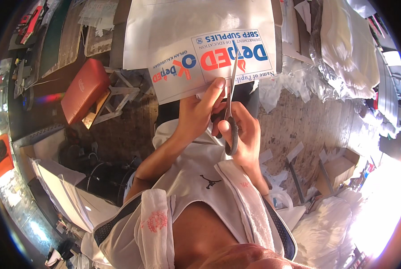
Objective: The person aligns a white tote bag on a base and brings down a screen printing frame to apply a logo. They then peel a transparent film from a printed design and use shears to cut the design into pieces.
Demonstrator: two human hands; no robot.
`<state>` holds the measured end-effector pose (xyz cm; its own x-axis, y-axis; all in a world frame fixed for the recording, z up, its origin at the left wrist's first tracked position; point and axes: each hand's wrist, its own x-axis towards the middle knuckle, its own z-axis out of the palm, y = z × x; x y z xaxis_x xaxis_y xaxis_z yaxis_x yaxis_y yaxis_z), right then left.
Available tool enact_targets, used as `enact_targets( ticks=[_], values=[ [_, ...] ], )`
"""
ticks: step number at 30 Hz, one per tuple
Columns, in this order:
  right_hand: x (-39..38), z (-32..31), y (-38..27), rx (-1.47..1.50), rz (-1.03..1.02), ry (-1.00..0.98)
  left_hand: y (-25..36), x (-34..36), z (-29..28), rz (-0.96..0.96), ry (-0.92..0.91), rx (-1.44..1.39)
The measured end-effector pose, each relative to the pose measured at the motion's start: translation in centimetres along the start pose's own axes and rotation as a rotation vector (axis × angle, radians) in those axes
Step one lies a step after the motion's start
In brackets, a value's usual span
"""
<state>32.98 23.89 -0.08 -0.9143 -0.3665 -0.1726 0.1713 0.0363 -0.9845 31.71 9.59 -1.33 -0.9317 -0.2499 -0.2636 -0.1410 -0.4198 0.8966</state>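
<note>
A white printed sheet (173,89) with red and blue lettering, upside down to me, lies in front of my chest. My left hand (196,112) pinches its near edge, thumb on top and fingers mostly hidden underneath. In my right hand (246,134) is a pair of scissors (232,130) with dark handles, my thumb and fingers at the loops. One long blade lies across the top of the sheet, pointing away from me through the lettering. The other blade is hidden, so how wide the scissors stand is unclear. Both hands are close together.
A red padded stool (85,92) tilts on the left above the wooden floor (281,130). Clear plastic scraps (290,80) hang along the right-hand table. A cardboard box (339,170) stands at the right, near white bundles (330,224).
</note>
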Motion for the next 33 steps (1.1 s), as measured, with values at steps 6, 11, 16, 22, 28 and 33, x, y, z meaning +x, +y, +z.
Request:
enact_targets(
  ticks=[6,11,16,22,28,33],
  values=[
    [0.0,0.0,-0.3,-0.008,0.031,-0.007,0.0,-0.1,-0.2,0.010,-0.011,0.026],
    [-0.1,-0.1,-0.3,-0.023,0.027,-0.003,0.0,-0.1,0.0,0.035,-0.006,0.035],
    [-0.3,0.1,-1.0,0.015,0.073,0.010,0.2,-0.2,-0.3,0.020,-0.020,0.067],
    [-0.5,0.2,-0.7,0.016,0.070,0.021,0.3,-0.1,0.0,0.032,0.033,0.061],
    [-0.6,0.5,-0.7,0.019,0.075,0.028,0.5,-0.2,-0.4,0.001,0.000,0.046],
    [-0.6,0.8,-0.7,0.036,0.058,0.045,0.2,-0.2,-0.4,-0.013,0.027,0.003]
  ],
)
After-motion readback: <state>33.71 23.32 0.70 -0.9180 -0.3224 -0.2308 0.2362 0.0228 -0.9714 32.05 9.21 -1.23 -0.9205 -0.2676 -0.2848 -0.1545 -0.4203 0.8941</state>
